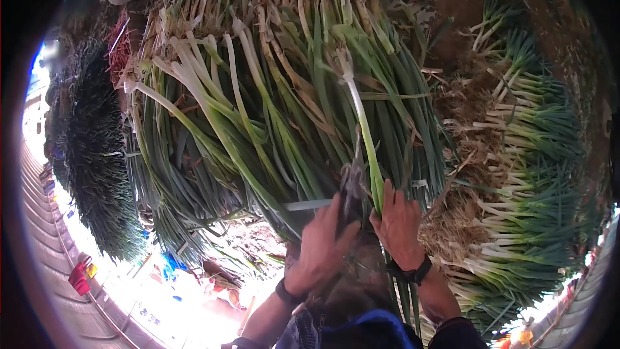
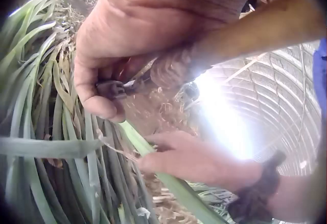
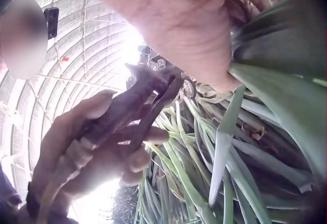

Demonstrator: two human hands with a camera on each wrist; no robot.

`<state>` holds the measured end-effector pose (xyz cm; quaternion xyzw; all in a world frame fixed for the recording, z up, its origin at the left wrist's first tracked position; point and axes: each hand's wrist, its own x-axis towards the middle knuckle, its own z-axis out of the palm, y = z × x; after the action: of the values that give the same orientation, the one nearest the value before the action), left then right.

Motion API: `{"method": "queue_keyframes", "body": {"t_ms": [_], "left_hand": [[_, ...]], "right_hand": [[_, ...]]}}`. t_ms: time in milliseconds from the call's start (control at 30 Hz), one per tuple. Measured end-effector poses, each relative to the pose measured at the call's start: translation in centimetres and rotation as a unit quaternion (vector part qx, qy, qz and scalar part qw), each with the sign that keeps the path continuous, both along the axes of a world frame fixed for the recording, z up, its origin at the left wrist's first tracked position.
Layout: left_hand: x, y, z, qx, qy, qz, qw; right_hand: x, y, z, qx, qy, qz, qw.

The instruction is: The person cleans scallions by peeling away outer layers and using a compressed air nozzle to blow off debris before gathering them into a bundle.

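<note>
Green, light and easily bruised, I judge, the onion [image 1: 363, 123] is being gripped low by my right hand [image 1: 400, 223]; my left hand [image 1: 320, 245] is clutching shears [image 1: 351, 184].

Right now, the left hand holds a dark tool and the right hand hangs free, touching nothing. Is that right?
No. The right hand is not free: it grips a green onion stalk, as the head view shows. The left hand does hold the dark tool.
</note>
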<state>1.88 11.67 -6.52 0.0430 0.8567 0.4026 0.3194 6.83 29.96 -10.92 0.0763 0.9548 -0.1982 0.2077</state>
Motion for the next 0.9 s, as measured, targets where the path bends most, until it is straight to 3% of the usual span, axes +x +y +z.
{"method": "queue_keyframes", "body": {"t_ms": [200,367,467,533,667,767,800,833,900], "left_hand": [[-8.0,3.0,-5.5,-0.045,0.006,0.029,0.999],[-12.4,3.9,-6.4,-0.106,0.039,0.015,0.993],[-12.5,2.8,-5.2,-0.058,-0.004,0.034,0.998],[-10.6,1.2,-3.8,-0.054,-0.008,0.084,0.995],[-6.9,-4.1,-0.7,0.031,-0.101,0.072,0.992],[-5.8,-6.4,2.8,0.126,-0.002,0.255,0.959],[-5.4,-7.9,3.1,0.076,0.039,0.311,0.947],[-4.3,-10.2,3.0,0.076,0.029,0.398,0.914],[-5.2,-10.2,4.4,0.098,0.12,0.483,0.862]], "right_hand": [[0.2,0.2,0.2,0.002,-0.02,-0.004,1.0],[-0.1,0.0,0.5,-0.012,-0.033,-0.028,0.999],[0.0,-0.3,0.4,-0.112,-0.046,-0.113,0.986],[-0.6,-0.7,1.9,-0.253,0.021,-0.18,0.95],[-2.7,-3.9,5.7,-0.328,0.069,-0.144,0.931],[-4.8,-8.2,7.1,-0.376,0.085,-0.094,0.918],[-5.8,-9.9,7.0,-0.397,0.107,-0.073,0.909],[-6.8,-11.7,6.9,-0.416,0.13,-0.053,0.898],[-8.9,-15.7,6.1,-0.417,0.122,-0.035,0.9]]}}
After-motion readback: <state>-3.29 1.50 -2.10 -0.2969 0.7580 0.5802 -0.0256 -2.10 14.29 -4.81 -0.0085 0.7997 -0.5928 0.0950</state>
